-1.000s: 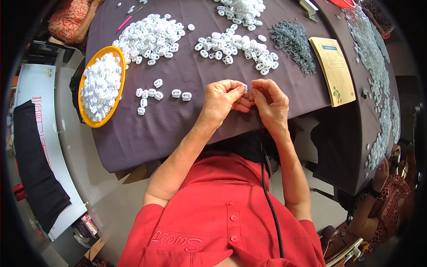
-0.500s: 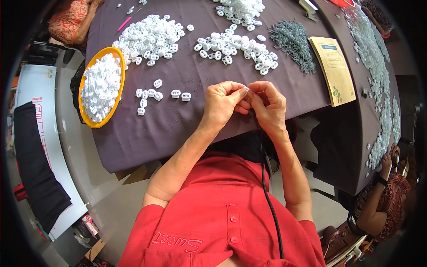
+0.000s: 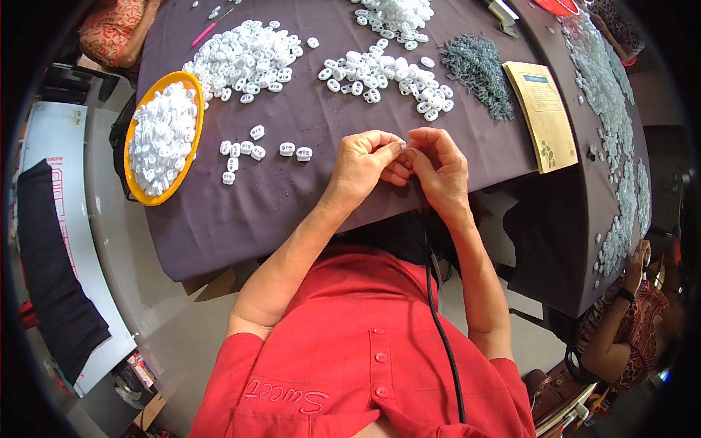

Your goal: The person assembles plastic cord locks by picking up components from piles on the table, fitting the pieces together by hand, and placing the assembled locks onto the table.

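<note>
Above the table's near edge, my left hand [image 3: 363, 162] and my right hand [image 3: 444, 169] meet with thumbs and forefingers pinched together. A small white plastic piece [image 3: 403, 146] shows at the left fingertips, mostly covered. Whatever the right fingertips pinch is too small to make out. Left of my hands, several white oval two-holed plastic pieces [image 3: 247, 148] lie loose on the dark cloth. Beyond them spread a large heap of white pieces [image 3: 244, 58] and a smaller scattered heap [image 3: 391, 75]. An orange-rimmed basin [image 3: 197, 139] at the left is full of similar white pieces.
A pile of small grey slender parts [image 3: 478, 73] lies at the back right, beside a tan paper packet [image 3: 542, 117]. A pink-handled tool [image 3: 204, 34] rests at the far left. Translucent pieces [image 3: 617, 160] cover the right-hand table, where another person's hand [image 3: 637, 261] reaches in.
The view has shifted slightly, so the table things sit a little further left. My hands stay pinched together, with only slight finger movement. The other person's hand at the right has moved a little.
</note>
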The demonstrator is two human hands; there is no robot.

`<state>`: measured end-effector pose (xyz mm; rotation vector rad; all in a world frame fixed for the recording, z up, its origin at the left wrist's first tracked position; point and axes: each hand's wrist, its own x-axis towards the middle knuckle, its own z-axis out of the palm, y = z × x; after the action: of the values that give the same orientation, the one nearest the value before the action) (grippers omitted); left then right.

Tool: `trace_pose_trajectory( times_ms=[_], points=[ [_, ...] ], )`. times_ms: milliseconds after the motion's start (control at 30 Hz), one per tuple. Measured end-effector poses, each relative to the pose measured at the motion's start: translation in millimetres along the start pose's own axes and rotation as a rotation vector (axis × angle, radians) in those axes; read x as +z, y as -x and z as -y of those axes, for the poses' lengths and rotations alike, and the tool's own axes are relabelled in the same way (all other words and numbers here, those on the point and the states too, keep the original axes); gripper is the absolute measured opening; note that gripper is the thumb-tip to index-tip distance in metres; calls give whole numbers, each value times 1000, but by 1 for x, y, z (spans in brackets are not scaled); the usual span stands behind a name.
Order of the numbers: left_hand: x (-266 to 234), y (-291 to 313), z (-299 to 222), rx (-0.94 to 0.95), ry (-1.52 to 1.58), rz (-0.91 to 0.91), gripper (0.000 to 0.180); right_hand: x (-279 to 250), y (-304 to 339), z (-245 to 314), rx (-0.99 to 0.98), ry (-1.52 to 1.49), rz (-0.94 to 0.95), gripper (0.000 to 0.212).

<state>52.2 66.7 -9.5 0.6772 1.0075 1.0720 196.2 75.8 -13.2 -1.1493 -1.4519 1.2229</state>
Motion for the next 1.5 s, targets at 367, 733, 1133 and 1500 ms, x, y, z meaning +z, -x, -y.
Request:
trace_pose_trajectory(
  times_ms=[367, 733, 1133, 1500],
  points=[
    [7, -1, 2, 59, -112, -52, 13, 2, -1, 0, -79, 126, -29, 20],
    [4, 2, 7, 96, -67, -69, 14, -8, -4, 2, -64, 156, 4, 19],
    [4, 0, 4, 71, 19, -78, 10, -22, -48, 2, -165, 956, -241, 20],
    [6, -4, -2, -2, 48, -79, 12, -42, -28, 9, 146, 191, -72, 19]
  ],
)
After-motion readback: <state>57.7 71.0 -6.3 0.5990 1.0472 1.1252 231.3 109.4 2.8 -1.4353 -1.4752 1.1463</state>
